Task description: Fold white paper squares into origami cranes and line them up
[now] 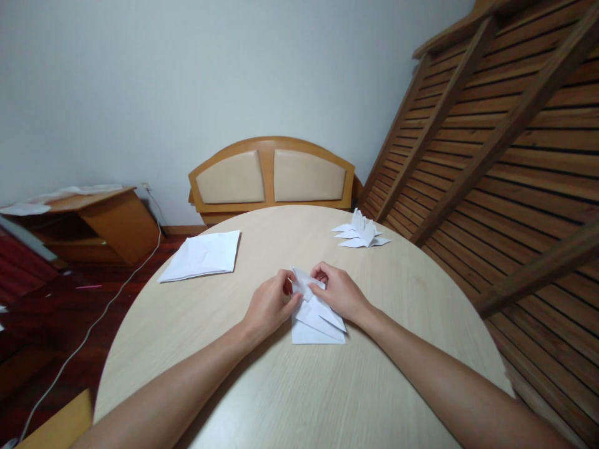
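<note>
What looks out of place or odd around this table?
A white cable trails loose across the floor left of the table, where it could perhaps trip someone. Nothing on the table looks spilled or damaged.

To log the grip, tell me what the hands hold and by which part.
The left hand and right hand hold one folded paper by its far end, from opposite sides.

Pale wall (210, 75), padded wooden headboard (267, 168), slatted wood panel (498, 159), dark reddish floor (60, 312)
</note>
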`<state>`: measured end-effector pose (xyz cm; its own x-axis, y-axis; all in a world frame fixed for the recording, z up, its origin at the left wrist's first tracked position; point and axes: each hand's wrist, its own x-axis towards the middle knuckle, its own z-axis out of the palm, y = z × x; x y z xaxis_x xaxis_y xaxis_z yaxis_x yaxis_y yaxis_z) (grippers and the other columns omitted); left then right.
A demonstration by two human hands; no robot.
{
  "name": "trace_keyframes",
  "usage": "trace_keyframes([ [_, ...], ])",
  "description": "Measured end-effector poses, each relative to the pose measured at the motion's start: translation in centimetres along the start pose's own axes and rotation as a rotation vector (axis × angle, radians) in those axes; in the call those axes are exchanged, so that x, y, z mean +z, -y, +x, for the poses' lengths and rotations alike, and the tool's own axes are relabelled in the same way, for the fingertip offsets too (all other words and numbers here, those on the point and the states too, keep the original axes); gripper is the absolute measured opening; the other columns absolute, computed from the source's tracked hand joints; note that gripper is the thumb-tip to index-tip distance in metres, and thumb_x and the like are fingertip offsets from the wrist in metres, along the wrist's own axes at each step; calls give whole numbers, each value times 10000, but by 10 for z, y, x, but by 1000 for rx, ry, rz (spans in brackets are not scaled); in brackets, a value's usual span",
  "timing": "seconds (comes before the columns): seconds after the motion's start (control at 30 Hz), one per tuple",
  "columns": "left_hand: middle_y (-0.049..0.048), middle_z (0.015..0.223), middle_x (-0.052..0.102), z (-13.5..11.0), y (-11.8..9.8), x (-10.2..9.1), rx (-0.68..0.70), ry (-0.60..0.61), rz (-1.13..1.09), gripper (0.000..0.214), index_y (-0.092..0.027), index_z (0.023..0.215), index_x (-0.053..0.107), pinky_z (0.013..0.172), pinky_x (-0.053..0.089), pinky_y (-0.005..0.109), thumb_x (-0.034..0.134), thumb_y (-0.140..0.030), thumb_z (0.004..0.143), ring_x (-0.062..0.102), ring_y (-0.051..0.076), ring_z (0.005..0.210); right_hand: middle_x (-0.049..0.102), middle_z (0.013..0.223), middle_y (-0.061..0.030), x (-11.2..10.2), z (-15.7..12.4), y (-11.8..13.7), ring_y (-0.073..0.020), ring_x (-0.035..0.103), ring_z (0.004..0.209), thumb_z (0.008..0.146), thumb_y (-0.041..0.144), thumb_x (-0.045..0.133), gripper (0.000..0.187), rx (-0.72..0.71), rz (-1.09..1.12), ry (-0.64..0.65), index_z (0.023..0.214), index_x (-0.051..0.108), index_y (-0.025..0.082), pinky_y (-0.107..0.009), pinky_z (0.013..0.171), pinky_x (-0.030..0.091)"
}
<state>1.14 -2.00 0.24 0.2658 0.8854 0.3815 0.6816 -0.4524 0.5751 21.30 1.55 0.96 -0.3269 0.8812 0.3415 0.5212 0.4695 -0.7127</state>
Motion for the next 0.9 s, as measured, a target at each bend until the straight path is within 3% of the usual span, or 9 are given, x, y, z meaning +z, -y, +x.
trace_keyframes([
  [0.27, 31, 854, 670, -1, -8, -3, 123, 44, 89, 60, -197, 883, 589, 726, 447, 297, 598, -243, 919, 608, 189, 814, 631, 709, 20, -5, -3, 6, -133, 559, 625, 823, 297, 663, 96, 61, -188, 6, 816, 625, 209, -249, 572, 322],
  [0.47, 36, 840, 684, 0, -6, -3, -9, 69, 190, 98, -204, 885, 640, 714, 444, 299, 605, -286, 927, 626, 200, 811, 602, 699, 22, -3, -4, 10, -135, 552, 639, 833, 260, 659, 79, -45, -134, 149, 878, 629, 201, -248, 592, 341],
  [0.63, 48, 830, 671, 3, 2, -5, -95, 87, 312, 138, -205, 990, 636, 715, 463, 315, 584, -318, 931, 633, 219, 805, 636, 812, -12, -3, -8, 14, -157, 577, 722, 860, 367, 676, 224, -122, -121, 289, 1002, 643, 196, -267, 664, 408],
  [0.73, 114, 1047, 675, 3, 7, -5, -48, 42, 376, 199, -175, 1068, 615, 860, 490, 383, 588, -297, 913, 618, 269, 1004, 652, 933, -43, -4, -11, 17, -198, 594, 838, 767, 475, 777, 405, -216, -170, 357, 1023, 637, 194, -310, 764, 442],
  [0.83, 159, 1404, 533, 5, 17, -5, 77, 5, 352, 374, -153, 1265, 549, 1044, 430, 442, 585, -243, 903, 501, 297, 1266, 653, 1025, -64, -5, -12, 17, -243, 594, 965, 683, 495, 843, 499, -291, -229, 394, 1029, 640, 197, -359, 862, 445],
  [0.9, 139, 1411, 548, 8, 25, -4, 118, 37, 304, 441, -147, 1356, 498, 1071, 419, 441, 540, -180, 918, 493, 281, 1282, 651, 1048, -70, -5, -12, 17, -254, 589, 1009, 685, 470, 847, 500, -329, -241, 418, 1054, 646, 199, -377, 908, 444],
])
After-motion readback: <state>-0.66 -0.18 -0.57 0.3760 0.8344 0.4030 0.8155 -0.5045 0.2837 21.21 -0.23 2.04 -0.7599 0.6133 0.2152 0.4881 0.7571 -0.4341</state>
